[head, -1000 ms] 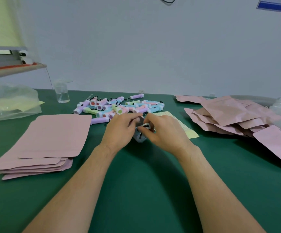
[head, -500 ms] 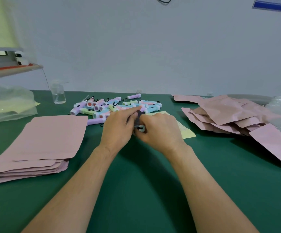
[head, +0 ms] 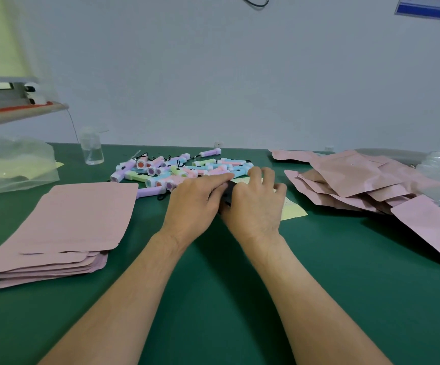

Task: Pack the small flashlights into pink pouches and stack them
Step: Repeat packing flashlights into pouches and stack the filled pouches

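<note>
Left hand (head: 195,204) and right hand (head: 253,206) moved up to the flashlight pile (head: 176,169). Left fingers pinch a dark item (head: 230,192); right fingers splayed, grip unclear.

on the table (head: 213,299), flat pouch stack (head: 63,227) lies left, flashlight pile (head: 176,168) centre rear, loose pouch heap (head: 358,177) right; left hand (head: 195,204) and right hand (head: 255,209) sit side by side just before the flashlights, bottle (head: 91,150) behind the stack.
</note>
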`<action>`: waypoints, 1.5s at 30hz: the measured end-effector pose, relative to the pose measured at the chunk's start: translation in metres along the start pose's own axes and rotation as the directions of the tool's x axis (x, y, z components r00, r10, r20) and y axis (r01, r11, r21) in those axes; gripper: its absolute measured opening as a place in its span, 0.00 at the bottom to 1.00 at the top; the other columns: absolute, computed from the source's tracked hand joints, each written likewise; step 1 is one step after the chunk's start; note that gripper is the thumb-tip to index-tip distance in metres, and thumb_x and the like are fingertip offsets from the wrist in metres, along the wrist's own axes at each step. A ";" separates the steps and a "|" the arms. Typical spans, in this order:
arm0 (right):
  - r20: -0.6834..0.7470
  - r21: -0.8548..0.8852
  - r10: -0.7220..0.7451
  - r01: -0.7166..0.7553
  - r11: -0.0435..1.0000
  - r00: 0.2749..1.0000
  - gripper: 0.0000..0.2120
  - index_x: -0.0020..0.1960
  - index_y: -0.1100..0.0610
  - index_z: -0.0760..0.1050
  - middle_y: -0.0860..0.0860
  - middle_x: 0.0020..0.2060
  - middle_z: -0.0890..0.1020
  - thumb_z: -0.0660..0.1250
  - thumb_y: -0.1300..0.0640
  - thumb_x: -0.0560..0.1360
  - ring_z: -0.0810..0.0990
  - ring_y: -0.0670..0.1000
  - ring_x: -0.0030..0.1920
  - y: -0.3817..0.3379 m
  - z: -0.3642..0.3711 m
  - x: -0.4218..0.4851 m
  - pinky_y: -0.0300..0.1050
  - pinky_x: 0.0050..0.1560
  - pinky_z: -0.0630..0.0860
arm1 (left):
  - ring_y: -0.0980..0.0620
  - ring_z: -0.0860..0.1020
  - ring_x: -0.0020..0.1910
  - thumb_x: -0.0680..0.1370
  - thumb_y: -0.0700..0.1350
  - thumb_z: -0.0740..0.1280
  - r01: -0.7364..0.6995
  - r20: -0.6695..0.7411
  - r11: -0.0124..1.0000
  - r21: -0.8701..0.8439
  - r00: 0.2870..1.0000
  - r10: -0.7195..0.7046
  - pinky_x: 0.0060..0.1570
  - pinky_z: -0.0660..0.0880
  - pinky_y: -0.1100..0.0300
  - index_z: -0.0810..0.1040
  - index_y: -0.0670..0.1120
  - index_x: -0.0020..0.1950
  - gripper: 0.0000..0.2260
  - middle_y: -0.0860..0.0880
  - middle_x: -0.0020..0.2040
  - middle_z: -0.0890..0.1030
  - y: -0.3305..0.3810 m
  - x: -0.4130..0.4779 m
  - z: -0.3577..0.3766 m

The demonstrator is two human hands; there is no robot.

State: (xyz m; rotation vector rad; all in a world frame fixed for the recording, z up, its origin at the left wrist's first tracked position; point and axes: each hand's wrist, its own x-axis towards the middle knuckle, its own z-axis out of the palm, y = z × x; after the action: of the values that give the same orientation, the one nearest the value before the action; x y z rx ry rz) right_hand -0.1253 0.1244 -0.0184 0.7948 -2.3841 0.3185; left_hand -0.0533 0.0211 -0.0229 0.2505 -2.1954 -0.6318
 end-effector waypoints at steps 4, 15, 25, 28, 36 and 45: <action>0.010 0.040 -0.019 0.018 0.999 1.000 0.15 0.48 0.51 0.81 0.51 0.52 0.79 0.59 0.44 0.78 0.72 0.57 0.58 0.005 0.005 0.002 0.53 0.49 0.64 | 0.53 0.83 0.49 0.85 0.44 0.64 -0.016 0.031 0.998 0.062 0.999 0.014 0.52 0.80 0.50 0.83 0.57 0.67 0.15 0.56 0.52 0.88 0.000 -0.001 0.003; -0.137 0.428 -0.160 0.204 0.880 0.978 0.16 0.41 0.51 0.85 0.50 0.57 0.77 0.59 0.50 0.72 0.72 0.53 0.61 0.021 -0.006 0.005 0.42 0.39 0.65 | 0.51 0.84 0.54 0.85 0.45 0.65 0.075 0.008 0.997 0.001 0.997 -0.075 0.55 0.81 0.48 0.83 0.56 0.68 0.14 0.55 0.57 0.87 -0.014 0.003 -0.004; -0.036 0.397 -0.409 0.389 0.832 0.912 0.14 0.44 0.48 0.79 0.44 0.26 0.70 0.56 0.53 0.69 0.73 0.57 0.34 0.018 -0.011 0.004 0.46 0.30 0.65 | 0.53 0.84 0.53 0.85 0.45 0.65 0.097 -0.005 0.995 -0.034 0.995 -0.097 0.57 0.81 0.49 0.83 0.56 0.67 0.14 0.55 0.56 0.87 -0.014 0.002 -0.005; 0.034 0.340 -0.411 0.376 0.862 0.911 0.09 0.42 0.47 0.73 0.44 0.28 0.69 0.55 0.51 0.68 0.71 0.56 0.32 0.017 -0.003 0.004 0.43 0.29 0.57 | 0.53 0.83 0.60 0.85 0.44 0.65 0.084 0.005 0.996 -0.026 0.996 -0.084 0.62 0.79 0.49 0.83 0.55 0.68 0.14 0.55 0.62 0.86 -0.013 0.003 -0.004; 0.043 0.326 -0.356 0.324 0.888 0.933 0.17 0.56 0.46 0.77 0.44 0.49 0.84 0.60 0.51 0.68 0.79 0.55 0.40 0.018 0.009 0.004 0.40 0.31 0.58 | 0.57 0.82 0.62 0.85 0.45 0.65 0.061 0.017 0.997 -0.047 0.998 -0.060 0.65 0.78 0.51 0.83 0.55 0.68 0.14 0.57 0.64 0.85 -0.009 0.003 -0.007; 0.151 0.312 -0.408 0.349 0.884 0.900 0.09 0.46 0.47 0.65 0.44 0.38 0.70 0.65 0.49 0.73 0.73 0.55 0.36 0.012 0.013 0.000 0.41 0.30 0.55 | 0.59 0.81 0.63 0.85 0.45 0.66 0.029 0.054 0.998 -0.052 0.998 -0.026 0.65 0.78 0.52 0.84 0.57 0.67 0.14 0.58 0.63 0.85 0.001 0.005 -0.008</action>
State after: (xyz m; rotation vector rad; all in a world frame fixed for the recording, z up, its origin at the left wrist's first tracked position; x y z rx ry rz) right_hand -0.1393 0.1288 -0.0291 1.4725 -2.3316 0.4265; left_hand -0.0504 0.0172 -0.0154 0.2393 -2.2256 -0.7187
